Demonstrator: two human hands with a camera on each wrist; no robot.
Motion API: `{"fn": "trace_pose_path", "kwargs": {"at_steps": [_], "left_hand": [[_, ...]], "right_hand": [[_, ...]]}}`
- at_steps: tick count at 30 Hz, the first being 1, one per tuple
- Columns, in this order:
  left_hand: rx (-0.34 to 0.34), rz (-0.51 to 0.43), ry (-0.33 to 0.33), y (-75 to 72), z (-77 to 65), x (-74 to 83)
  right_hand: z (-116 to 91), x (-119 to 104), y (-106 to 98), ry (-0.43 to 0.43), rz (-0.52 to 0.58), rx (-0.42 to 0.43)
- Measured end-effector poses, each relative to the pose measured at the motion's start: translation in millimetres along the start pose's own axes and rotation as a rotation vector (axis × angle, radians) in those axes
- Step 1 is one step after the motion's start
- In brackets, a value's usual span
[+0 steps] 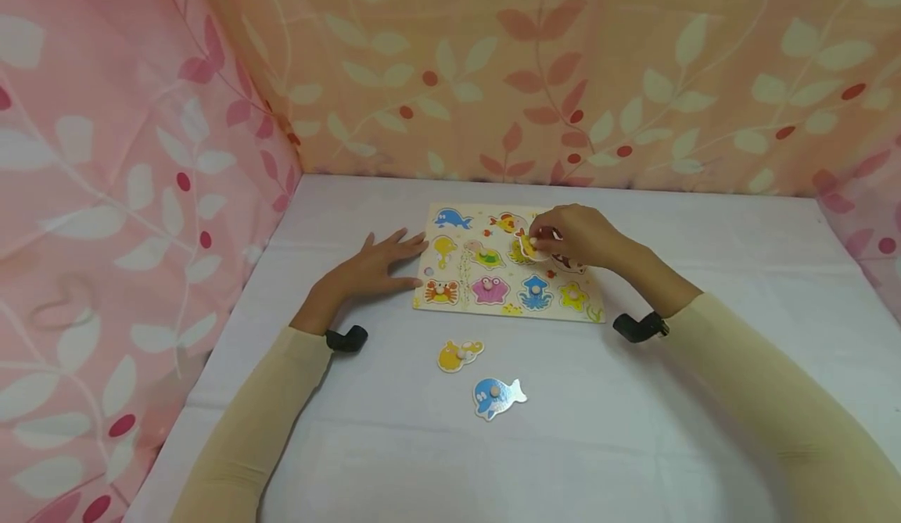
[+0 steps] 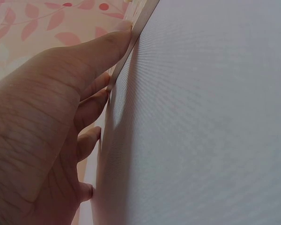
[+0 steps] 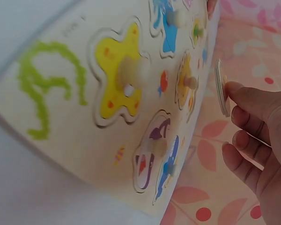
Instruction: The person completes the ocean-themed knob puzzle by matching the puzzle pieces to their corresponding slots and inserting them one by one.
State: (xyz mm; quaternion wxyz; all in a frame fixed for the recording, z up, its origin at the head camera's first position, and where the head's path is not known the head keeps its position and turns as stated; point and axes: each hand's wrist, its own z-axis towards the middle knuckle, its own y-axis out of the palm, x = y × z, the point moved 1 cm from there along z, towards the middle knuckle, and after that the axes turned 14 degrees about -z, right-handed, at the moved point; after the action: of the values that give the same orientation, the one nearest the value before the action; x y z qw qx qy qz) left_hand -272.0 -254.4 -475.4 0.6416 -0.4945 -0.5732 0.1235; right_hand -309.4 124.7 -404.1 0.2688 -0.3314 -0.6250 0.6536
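A wooden peg puzzle board (image 1: 461, 316) with sea-animal pictures lies on the table. My left hand (image 1: 367, 270) rests by its left edge, fingers spread; the thumb and fingertips touch the edge in the left wrist view. Over the board's upper right part, my right hand (image 1: 580, 235) pinches a yellow and red puzzle piece (image 1: 526, 243) between thumb and fingers. In the right wrist view this thin piece (image 3: 221, 89) is seen edge-on, held above the board, its picture hidden. Seated pieces include a crab (image 1: 441, 291), a pink shell (image 1: 489, 290), a blue squid (image 1: 536, 293) and a yellow starfish (image 1: 574, 297).
Two loose pieces lie on the white table (image 1: 598, 445) in front of the board: a yellow-orange animal piece (image 1: 450, 356) and a blue whale-like piece (image 1: 493, 398), each with a knob. Patterned cloth (image 1: 450, 62) hangs behind and at the sides.
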Motion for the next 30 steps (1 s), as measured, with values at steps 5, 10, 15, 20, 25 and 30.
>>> {"fn": "trace_pose_path", "kwargs": {"at_steps": [5, 10, 15, 20, 25, 30], "left_hand": [[0.003, 0.003, 0.008, -0.8, 0.1, -0.7], [0.001, 0.010, -0.005, -0.4, -0.5, -1.2], [-0.007, 0.010, -0.007, 2.2, -1.4, -1.8], [-0.009, 0.006, -0.005, 4.8, -1.2, -3.1], [-0.003, 0.010, 0.008, 3.2, -1.0, -2.5], [0.001, 0.019, 0.009, 1.9, -0.6, -1.2]], "right_hand": [[19, 3, -2, -0.028, -0.035, 0.002], [34, 2, -1, -0.059, -0.047, -0.012], [46, 3, 2, -0.074, -0.042, -0.019], [58, 5, 7, -0.045, -0.050, -0.062], [66, 5, 7, -0.030, -0.056, -0.078], [69, 5, 6, -0.017, -0.030, -0.084]]}}
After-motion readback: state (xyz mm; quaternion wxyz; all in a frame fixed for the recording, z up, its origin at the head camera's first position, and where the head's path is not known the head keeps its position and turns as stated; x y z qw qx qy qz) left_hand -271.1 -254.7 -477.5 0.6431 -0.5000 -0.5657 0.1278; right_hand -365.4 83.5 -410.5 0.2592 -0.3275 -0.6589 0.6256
